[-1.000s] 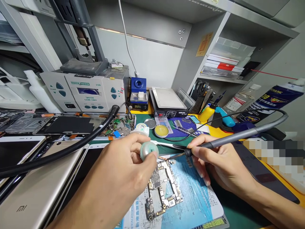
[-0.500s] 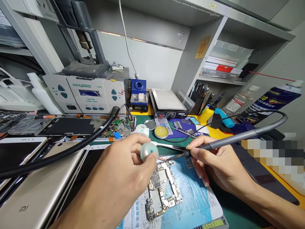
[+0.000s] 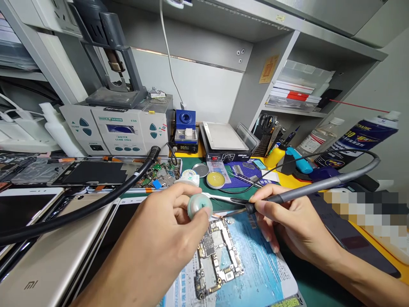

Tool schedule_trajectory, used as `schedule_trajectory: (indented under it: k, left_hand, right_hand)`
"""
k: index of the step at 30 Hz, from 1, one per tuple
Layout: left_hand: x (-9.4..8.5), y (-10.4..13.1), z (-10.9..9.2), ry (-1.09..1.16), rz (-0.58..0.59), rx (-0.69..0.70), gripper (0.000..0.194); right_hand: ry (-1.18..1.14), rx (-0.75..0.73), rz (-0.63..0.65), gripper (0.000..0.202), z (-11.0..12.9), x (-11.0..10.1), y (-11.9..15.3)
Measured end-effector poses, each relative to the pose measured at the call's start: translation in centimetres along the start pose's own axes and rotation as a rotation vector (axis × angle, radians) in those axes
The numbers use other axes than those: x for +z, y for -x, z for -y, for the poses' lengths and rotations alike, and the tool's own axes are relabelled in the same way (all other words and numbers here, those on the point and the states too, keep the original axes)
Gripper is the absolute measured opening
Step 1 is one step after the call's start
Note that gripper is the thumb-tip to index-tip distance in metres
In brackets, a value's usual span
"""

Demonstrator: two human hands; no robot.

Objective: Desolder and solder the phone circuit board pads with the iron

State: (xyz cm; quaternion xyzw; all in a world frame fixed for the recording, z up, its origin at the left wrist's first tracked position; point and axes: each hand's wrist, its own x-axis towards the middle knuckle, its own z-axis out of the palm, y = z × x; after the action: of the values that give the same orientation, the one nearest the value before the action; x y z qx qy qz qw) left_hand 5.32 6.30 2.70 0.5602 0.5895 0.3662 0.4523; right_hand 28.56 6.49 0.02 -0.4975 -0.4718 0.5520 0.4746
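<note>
My left hand [image 3: 169, 221] is closed around a small round spool, pale green and translucent [image 3: 200, 205]. A thin copper-coloured strip, which looks like desoldering braid [image 3: 217, 215], runs from it towards the far edge of a phone circuit board [image 3: 209, 245]. In my right hand [image 3: 294, 217], held like a pen, is a soldering iron [image 3: 250, 208]. Its tip points left and meets or nearly meets the strip above the board's top edge; contact is too small to tell. The board lies on a blue and white printed sheet [image 3: 262, 264].
A white and black brush [image 3: 223, 197] lies behind the iron. Beyond it are an open tin of yellow paste [image 3: 215, 180], tweezers [image 3: 244, 175] and a hot-air station [image 3: 116, 130]. Its black hose [image 3: 96, 219] crosses several phones on the left. A spray can [image 3: 358, 140] stands at right.
The whole view has shifted slightly. Both hands keep their grips on spool and iron, and the iron's tip stays at the board's far edge with hardly any movement.
</note>
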Motion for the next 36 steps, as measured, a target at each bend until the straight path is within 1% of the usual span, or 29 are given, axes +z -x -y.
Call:
schedule_trajectory:
  k: [6, 13, 18, 22, 25, 32, 36]
  left_hand:
    - [-0.38, -0.05, -0.13, -0.002, 0.047, 0.023, 0.035]
    - [-0.82, 0.06, -0.45, 0.005, 0.046, -0.089, 0.053]
    - [-0.84, 0.04, -0.35, 0.010, 0.036, -0.089, 0.052]
    - [-0.74, 0.13, -0.19, 0.007, 0.017, -0.083, 0.048]
    - [-0.71, 0.22, -0.11, 0.010, -0.005, -0.076, 0.051]
    - [-0.61, 0.34, -0.41, -0.090, -0.068, -0.050, 0.045]
    - [-0.59, 0.26, -0.22, -0.081, -0.075, -0.036, 0.046]
  right_hand:
    - [-0.010, 0.009, 0.009, 0.024, 0.09, -0.08, -0.10]
    - [-0.066, 0.017, -0.037, 0.028, 0.66, 0.23, -0.23]
    - [-0.044, 0.014, -0.036, 0.027, 0.64, 0.19, -0.06]
    - [0.002, -0.011, -0.037, 0.022, 0.37, 0.01, 0.15]
    - [-0.002, -0.013, -0.035, 0.019, 0.18, -0.09, 0.12]
    - [-0.019, -0.013, 0.005, 0.013, 0.20, -0.13, 0.17]
    - [0.017, -0.036, 0.001, 0.010, 0.39, 0.07, 0.19]
